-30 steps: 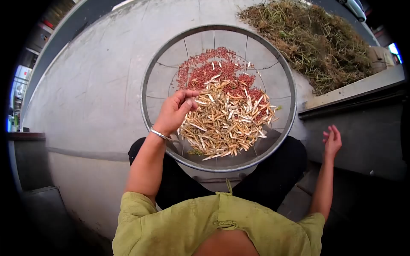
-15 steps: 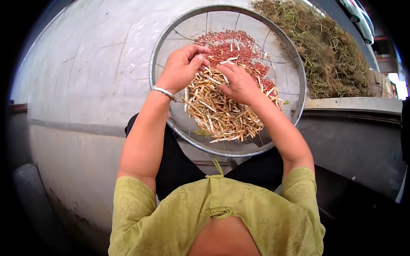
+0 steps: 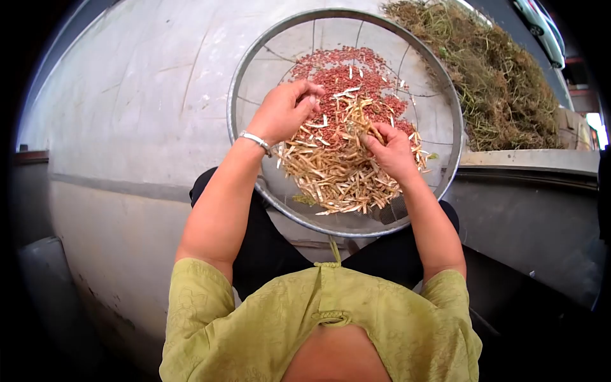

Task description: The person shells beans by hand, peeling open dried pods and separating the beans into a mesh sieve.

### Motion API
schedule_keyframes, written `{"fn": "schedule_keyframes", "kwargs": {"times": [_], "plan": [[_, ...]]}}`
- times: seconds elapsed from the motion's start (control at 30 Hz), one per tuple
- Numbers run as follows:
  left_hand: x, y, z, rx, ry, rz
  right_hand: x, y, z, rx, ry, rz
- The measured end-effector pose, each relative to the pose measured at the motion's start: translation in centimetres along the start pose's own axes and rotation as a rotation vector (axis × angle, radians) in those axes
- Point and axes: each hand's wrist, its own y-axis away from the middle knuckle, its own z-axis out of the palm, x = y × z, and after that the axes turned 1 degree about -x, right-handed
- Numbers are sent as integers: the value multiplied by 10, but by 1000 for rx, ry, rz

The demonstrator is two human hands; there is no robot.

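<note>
A round metal-rimmed sieve (image 3: 237,81) rests over my lap, with small red beans (image 3: 337,67) spread across its far half. Nearer to me lies a heap of dry tan bean pods (image 3: 344,181), some split and pale inside. My right hand (image 3: 391,151) is closed on a bunch of dry pods at the right of the heap. Over the left side of the beans, my left hand (image 3: 283,113), with a bracelet at the wrist, is curled with thumb and fingers together. Whatever it may hold is hidden.
A large pile of dried plants (image 3: 496,83) lies beyond the sieve to the right, by a low ledge (image 3: 534,159). Pale concrete ground (image 3: 140,95) stretches to the left. A parked car (image 3: 541,28) is at the far upper right.
My right hand has drawn back toward the right and closed on a bunch of pods. My left hand has shifted slightly toward me. More red beans show between the hands.
</note>
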Motion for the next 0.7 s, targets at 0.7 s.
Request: {"fn": "schedule_keyframes", "kwargs": {"times": [0.7], "plan": [[11,-2,88,-118,795,-200,-22,-1,2,-217,-515,-26]]}}
